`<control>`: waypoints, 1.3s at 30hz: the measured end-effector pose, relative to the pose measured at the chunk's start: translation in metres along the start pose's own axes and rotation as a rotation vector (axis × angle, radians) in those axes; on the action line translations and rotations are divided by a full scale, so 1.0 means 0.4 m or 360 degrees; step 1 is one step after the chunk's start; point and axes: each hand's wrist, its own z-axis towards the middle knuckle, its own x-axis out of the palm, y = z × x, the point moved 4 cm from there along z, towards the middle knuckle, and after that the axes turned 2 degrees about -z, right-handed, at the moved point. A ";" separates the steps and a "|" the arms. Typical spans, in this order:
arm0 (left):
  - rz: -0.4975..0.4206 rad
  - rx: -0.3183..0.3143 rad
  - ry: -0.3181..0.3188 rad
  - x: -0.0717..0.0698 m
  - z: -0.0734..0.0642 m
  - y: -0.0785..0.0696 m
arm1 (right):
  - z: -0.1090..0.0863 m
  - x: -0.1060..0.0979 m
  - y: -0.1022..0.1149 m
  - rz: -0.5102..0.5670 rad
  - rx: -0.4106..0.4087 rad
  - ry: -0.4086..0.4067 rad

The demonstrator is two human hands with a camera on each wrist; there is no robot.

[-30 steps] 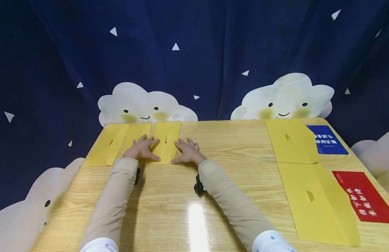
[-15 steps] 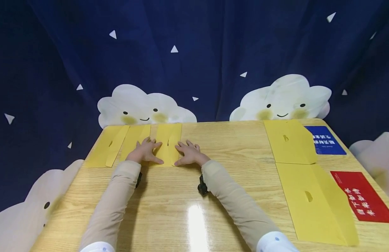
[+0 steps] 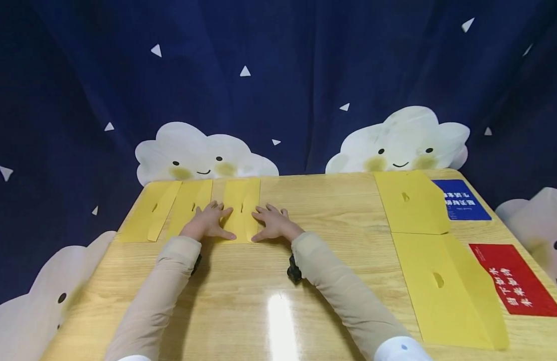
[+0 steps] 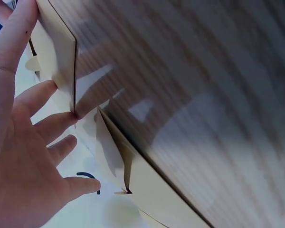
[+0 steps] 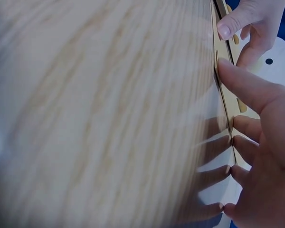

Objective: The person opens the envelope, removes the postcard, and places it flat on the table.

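Note:
Three yellow envelopes with slotted flaps lie side by side at the table's far left. My left hand [image 3: 208,220] and right hand [image 3: 274,223] stand on either side of the rightmost of these envelopes [image 3: 242,200]. Fingers of both hands are spread, with the tips right at its side edges. In the left wrist view, left fingertips meet the edge of this envelope [image 4: 57,57]. Both thumbs are at its near end. The middle envelope [image 3: 190,198] is just left of my left hand, partly covered by it, and the leftmost envelope [image 3: 147,215] lies beyond.
Two larger-looking yellow envelopes, one far [image 3: 402,200] and one near [image 3: 441,291], lie on the right with flaps spread out. Beside them are a blue card [image 3: 463,200] and a red card [image 3: 518,281] with white writing. A dark blue curtain [image 3: 278,75] hangs behind the table [image 3: 233,301].
The envelope between my hands has slid a little to the right, and both hands have moved with it. The gap between it and the middle envelope has widened.

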 end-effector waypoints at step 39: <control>0.0092 0.0023 -0.0023 0.029 -0.045 -0.106 | -0.117 0.010 -0.038 -0.0043 -0.0130 -0.0003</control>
